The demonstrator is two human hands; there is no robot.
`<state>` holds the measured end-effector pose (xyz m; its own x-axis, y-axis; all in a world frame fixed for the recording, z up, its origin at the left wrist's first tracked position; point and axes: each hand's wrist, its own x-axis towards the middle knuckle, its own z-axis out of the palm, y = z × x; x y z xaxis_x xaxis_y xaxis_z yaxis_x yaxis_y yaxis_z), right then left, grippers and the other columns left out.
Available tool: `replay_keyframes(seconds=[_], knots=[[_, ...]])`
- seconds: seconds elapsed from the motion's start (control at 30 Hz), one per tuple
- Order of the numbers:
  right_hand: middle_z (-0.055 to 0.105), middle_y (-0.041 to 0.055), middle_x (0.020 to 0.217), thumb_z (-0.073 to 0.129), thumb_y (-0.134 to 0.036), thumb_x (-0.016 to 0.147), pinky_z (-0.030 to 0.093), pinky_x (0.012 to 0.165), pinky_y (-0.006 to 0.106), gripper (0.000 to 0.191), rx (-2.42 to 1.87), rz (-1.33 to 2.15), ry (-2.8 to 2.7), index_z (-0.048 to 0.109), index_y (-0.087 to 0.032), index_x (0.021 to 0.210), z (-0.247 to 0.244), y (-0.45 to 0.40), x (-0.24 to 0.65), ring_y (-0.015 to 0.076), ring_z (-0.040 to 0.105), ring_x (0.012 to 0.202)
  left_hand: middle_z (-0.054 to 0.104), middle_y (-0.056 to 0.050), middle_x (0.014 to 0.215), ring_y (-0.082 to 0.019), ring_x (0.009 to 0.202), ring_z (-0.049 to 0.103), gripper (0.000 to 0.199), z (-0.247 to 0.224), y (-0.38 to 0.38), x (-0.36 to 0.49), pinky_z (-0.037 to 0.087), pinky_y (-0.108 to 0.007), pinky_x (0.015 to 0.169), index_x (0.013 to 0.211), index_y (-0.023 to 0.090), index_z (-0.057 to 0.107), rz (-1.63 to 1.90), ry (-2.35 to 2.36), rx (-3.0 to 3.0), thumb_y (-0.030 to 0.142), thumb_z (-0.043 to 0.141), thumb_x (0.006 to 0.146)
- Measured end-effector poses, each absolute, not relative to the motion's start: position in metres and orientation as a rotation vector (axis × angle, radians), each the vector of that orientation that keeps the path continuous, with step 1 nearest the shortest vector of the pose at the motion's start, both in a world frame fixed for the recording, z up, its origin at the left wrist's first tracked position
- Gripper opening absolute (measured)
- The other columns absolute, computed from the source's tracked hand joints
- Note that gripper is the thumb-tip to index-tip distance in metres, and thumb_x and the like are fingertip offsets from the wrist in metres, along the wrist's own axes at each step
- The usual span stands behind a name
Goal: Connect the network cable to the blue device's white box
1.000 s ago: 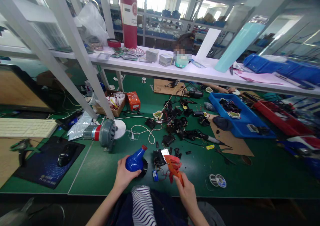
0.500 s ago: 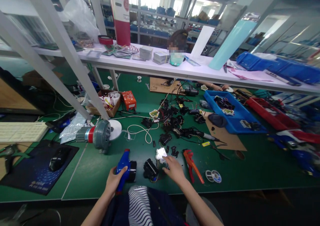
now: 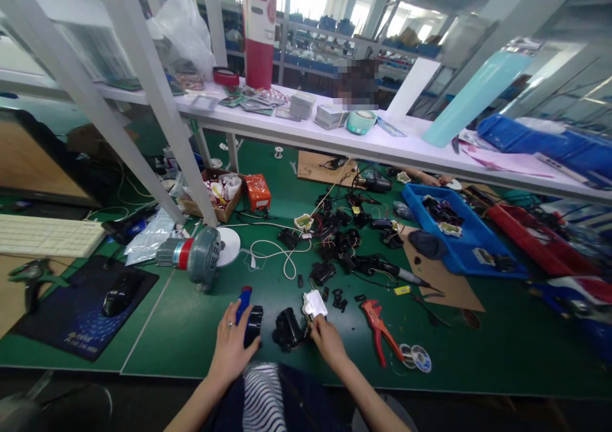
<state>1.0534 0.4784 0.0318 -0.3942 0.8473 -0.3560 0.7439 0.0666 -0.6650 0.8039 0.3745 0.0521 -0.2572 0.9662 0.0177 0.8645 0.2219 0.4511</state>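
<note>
My left hand (image 3: 230,341) rests over a blue housing (image 3: 244,300) with a black round end (image 3: 253,325); its fingers and thumb straddle the device, partly hiding it. Beside it lies a black motor-like part (image 3: 287,329), untouched on the green bench. My right hand (image 3: 329,341) is closed at the lower edge of a white plastic part (image 3: 314,304), pinching it with thumb and fingers. Small black pieces (image 3: 340,301) are scattered just right of the white part. Red-handled pliers (image 3: 381,331) lie further right, close to solder spools (image 3: 421,359).
A grey-green blower motor (image 3: 203,258) stands at left, near a mouse (image 3: 122,294) and keyboard (image 3: 52,235). Black parts and wires (image 3: 342,241) are heaped mid-bench. A blue tray (image 3: 482,263) is at right. The white shelf (image 3: 287,128) crosses above; another person's hand (image 3: 430,179) shows beyond.
My left hand has shifted from the side of the blue housing to over its top, and the housing sits lower under it. My right hand has closed on the white part. The view has turned left.
</note>
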Motion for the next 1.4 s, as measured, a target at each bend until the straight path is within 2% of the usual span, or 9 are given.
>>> replay_keyframes(seconds=[0.2,0.37,0.53,0.7,0.8,0.87,1.13,1.27,1.4], knots=[[0.032,-0.0082,0.055,0.036,-0.051,0.080,0.029,0.041,0.022,0.030,-1.393,1.551,-1.748,0.032,-0.021,0.079,0.102,0.538,1.026,0.0076,0.031,0.040,0.029,-0.015,0.146,-0.033,0.137,0.016,0.079,0.064,0.393,0.814,0.014,-0.051,0.112,0.135,0.019,0.041,0.123,1.992,1.789,0.020,0.066,0.060],[0.018,-0.0114,0.053,0.046,-0.049,0.076,0.017,0.037,0.017,0.032,-1.210,1.618,-1.539,0.033,-0.022,0.089,0.199,0.596,1.001,0.0052,0.016,0.040,0.029,-0.013,0.146,-0.031,0.138,0.013,0.082,0.070,0.398,0.814,0.009,-0.049,0.113,0.138,0.019,0.036,-0.004,1.906,1.736,0.017,0.062,0.060],[0.032,-0.0116,0.050,0.058,-0.035,0.074,0.020,0.036,0.015,0.028,-0.919,1.543,-1.448,0.038,-0.021,0.087,0.281,0.639,0.964,0.0032,0.025,0.038,0.027,-0.013,0.147,-0.030,0.138,0.011,0.084,0.069,0.398,0.812,0.008,-0.047,0.114,0.139,0.019,0.034,0.019,1.886,1.659,0.015,0.060,0.059],[0.044,-0.0097,0.050,0.058,-0.025,0.076,0.032,0.040,0.017,0.019,-0.656,1.306,-1.488,0.042,-0.019,0.085,0.314,0.677,0.921,0.0057,0.044,0.041,0.024,-0.012,0.148,-0.030,0.138,0.009,0.088,0.076,0.403,0.812,0.004,-0.049,0.113,0.139,0.020,0.033,0.025,1.833,1.562,0.013,0.062,0.056],[0.053,-0.0065,0.056,0.055,-0.023,0.081,0.049,0.061,0.025,0.015,-0.527,1.149,-1.513,0.043,-0.019,0.088,0.314,0.703,0.906,0.0107,0.061,0.061,0.021,-0.011,0.149,-0.030,0.138,0.007,0.090,0.077,0.405,0.811,0.003,-0.049,0.113,0.139,0.022,0.032,0.024,1.805,1.514,0.012,0.062,0.055],[0.057,-0.0038,0.062,0.053,-0.024,0.084,0.050,0.077,0.031,0.013,-0.480,1.004,-1.583,0.044,-0.018,0.089,0.306,0.720,0.900,0.0141,0.065,0.078,0.021,-0.010,0.149,-0.029,0.138,0.007,0.090,0.080,0.406,0.811,0.004,-0.049,0.113,0.139,0.023,0.032,0.019,1.793,1.488,0.012,0.062,0.055],[0.066,0.0092,0.091,0.040,-0.027,0.087,0.048,0.083,0.036,0.021,-0.759,0.425,-2.325,0.056,-0.017,0.095,0.212,0.792,0.899,0.0180,0.063,0.086,0.021,-0.012,0.148,-0.030,0.137,0.010,0.088,0.088,0.415,0.811,0.009,-0.053,0.112,0.139,0.023,0.030,-0.086,1.755,1.495,0.010,0.059,0.057],[0.066,0.0111,0.087,0.039,-0.015,0.083,0.048,0.084,0.037,0.025,-0.982,0.419,-2.458,0.061,-0.012,0.094,0.162,0.830,0.889,0.0203,0.062,0.085,0.031,-0.015,0.143,-0.034,0.132,0.026,0.079,0.044,0.405,0.814,0.027,-0.058,0.105,0.137,0.027,0.034,-0.060,1.859,1.729,0.004,0.056,0.065],[0.062,0.0142,0.106,0.039,-0.005,0.082,0.043,0.094,0.037,0.031,-1.209,0.417,-2.571,0.061,-0.009,0.102,0.117,0.848,0.866,0.0192,0.058,0.102,0.050,-0.013,0.130,-0.030,0.115,0.052,0.059,-0.006,0.390,0.812,0.050,-0.048,0.091,0.136,0.029,0.037,0.077,2.010,2.109,0.010,0.048,0.082]])
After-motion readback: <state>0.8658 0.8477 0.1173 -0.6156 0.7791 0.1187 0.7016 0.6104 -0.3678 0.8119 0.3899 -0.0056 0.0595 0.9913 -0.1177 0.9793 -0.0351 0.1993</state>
